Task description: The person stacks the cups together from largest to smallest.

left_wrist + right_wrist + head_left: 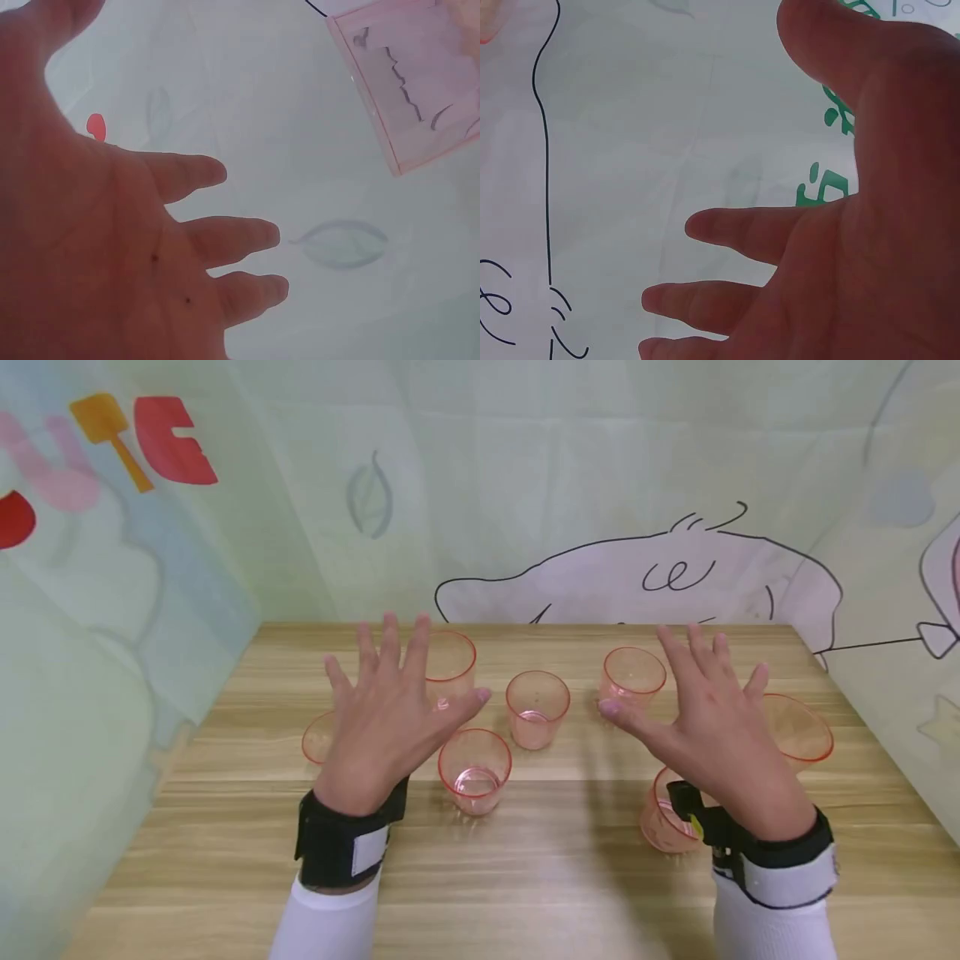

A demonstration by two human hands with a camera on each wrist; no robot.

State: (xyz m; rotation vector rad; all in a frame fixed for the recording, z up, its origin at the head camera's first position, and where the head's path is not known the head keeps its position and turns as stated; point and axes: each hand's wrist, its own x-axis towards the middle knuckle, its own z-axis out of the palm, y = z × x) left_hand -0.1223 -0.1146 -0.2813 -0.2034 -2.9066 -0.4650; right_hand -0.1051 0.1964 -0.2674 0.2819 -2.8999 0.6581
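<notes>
Left sleeve [326, 927], seven o'clock: white; left strap [322, 847] black with a white patch [369, 852]. Right sleeve [772, 927], four o'clock: white; right strap [791, 853] black, pale-banded, yellow-flecked.

two front cups [476, 781] [665, 823] blocking, gap between

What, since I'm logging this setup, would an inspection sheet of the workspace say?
Surface: table, wood-grained.
Job's things: seven cups visible, see-through, pinkish with red rims; some partly hidden behind the hands.
Clutter: nothing seen.
Grippers: left hand and right hand, both with fingers spread, holding nothing; black straps on both wrists.
Cables: nothing seen.
Surroundings: pale backdrop with printed drawings beyond the table.
</notes>
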